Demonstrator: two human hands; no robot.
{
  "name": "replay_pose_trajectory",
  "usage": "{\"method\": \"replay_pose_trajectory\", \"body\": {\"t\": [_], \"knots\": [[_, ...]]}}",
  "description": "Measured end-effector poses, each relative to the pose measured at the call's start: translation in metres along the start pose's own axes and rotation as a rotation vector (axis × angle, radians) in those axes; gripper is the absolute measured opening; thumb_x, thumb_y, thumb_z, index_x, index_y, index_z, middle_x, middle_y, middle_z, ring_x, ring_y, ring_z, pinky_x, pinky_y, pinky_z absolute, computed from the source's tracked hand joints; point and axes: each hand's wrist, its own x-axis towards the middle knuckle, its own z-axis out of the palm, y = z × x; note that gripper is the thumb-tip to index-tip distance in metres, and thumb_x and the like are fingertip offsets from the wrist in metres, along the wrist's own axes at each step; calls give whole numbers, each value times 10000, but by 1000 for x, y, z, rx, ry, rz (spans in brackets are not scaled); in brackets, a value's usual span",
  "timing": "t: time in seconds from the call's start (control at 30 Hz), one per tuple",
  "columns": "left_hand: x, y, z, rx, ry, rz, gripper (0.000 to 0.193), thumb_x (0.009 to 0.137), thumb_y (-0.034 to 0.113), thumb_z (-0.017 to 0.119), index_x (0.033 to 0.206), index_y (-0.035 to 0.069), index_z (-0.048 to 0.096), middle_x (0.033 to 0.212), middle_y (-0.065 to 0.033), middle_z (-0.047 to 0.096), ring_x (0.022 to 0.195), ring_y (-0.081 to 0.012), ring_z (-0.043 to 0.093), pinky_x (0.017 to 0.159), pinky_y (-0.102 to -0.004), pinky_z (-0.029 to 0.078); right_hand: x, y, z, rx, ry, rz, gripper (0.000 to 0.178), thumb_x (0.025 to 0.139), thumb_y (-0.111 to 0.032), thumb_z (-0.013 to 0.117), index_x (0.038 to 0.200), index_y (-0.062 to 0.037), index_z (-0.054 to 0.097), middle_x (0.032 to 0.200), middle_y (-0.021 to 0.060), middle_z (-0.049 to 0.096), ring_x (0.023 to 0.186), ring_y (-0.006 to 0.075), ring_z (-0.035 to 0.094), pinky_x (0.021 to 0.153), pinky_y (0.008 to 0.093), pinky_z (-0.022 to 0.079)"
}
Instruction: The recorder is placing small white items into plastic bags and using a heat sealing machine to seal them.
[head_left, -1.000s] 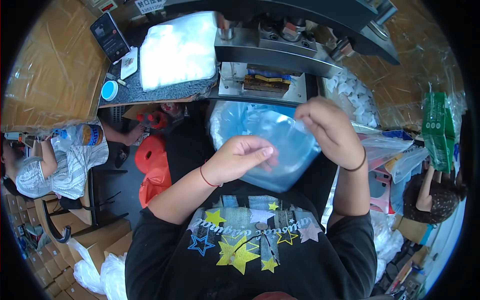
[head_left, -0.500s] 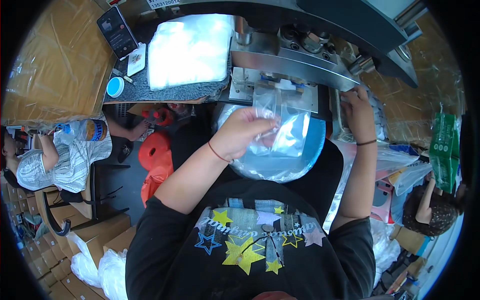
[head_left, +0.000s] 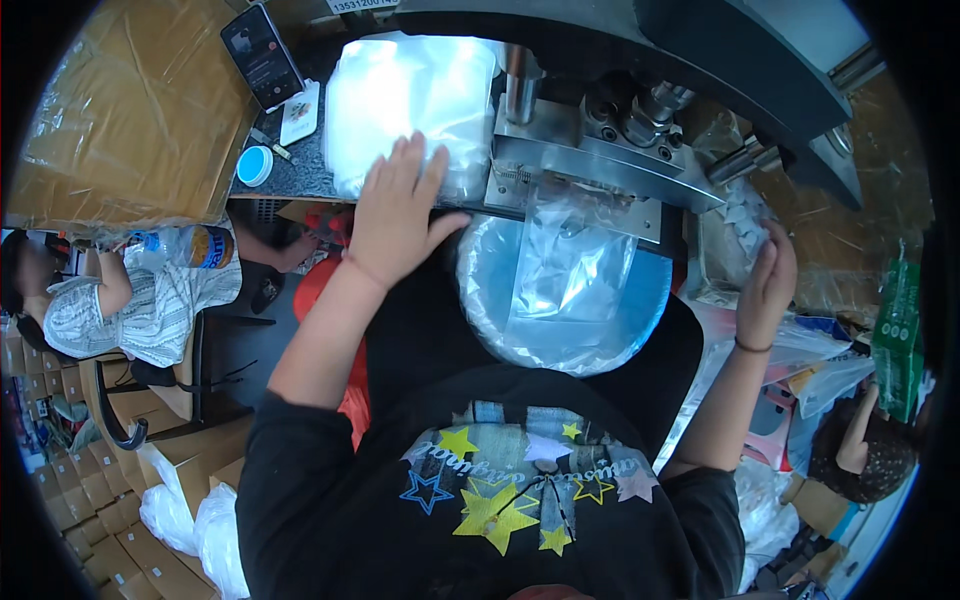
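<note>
My left hand [head_left: 395,215] is open, its fingers spread over the near edge of a stack of clear plastic bags [head_left: 405,100]. Whether the fingertips touch the top bag I cannot tell. A single clear plastic bag [head_left: 570,270] hangs from under the metal press [head_left: 610,165], with nobody holding it. Its lower part lies over a round blue basin [head_left: 650,310] lined with clear film, between my knees. To the right of the press, my right hand [head_left: 768,285] is raised with straight fingers and holds nothing.
A phone [head_left: 262,58] leans at the back left, near a small round tub with a blue top [head_left: 254,166]. Large cardboard boxes [head_left: 120,110] stand on the left. One person [head_left: 130,310] sits at far left, another [head_left: 865,440] at far right. Scrap plastic [head_left: 742,225] lies right of the press.
My left hand has let go of the bag under the press and moved left to the stack. My right hand has come away from the press's right end, toward me. The view has shifted slightly.
</note>
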Motion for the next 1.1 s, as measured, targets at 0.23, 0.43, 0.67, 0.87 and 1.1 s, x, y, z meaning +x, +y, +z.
{"method": "replay_pose_trajectory", "body": {"t": [0.23,0.43,0.67,0.87,1.1], "knots": [[-25,50,-43,-1336,-128,-643,175,939,166,690,932,-8,710,779,-9,672,716,-44,558,670,-223,466,-25,-86,12,256,-470,-201,197,971,-195,579,980,-3,620,925,148,632,848,296,609,769,379,491],[-5,25,-60,-1075,206,-604,197,927,173,710,953,-22,713,791,-54,691,719,-73,595,662,-234,470,-2,-111,13,438,-463,-182,194,976,-186,579,939,0,624,851,95,622,757,207,588,679,326,465],[7,-28,-19,-137,284,-54,180,808,44,645,978,83,692,1051,-98,706,1001,-273,685,846,-365,548,-14,-112,22,463,-428,-75,144,956,-125,600,911,10,623,849,102,620,730,202,585,669,301,458],[-23,-7,-7,-174,47,49,243,916,157,630,1128,42,656,1194,-128,658,1085,-331,643,922,-402,519,-37,-96,28,317,-466,-134,124,945,-120,587,928,1,603,843,145,611,750,315,599,680,371,478],[-24,58,-44,-1465,-220,-578,119,932,116,676,951,5,712,881,-32,718,804,-79,635,746,-247,511,-26,-124,36,426,-573,-259,116,932,-129,606,941,-13,617,849,152,618,763,320,604,709,389,481]]}}
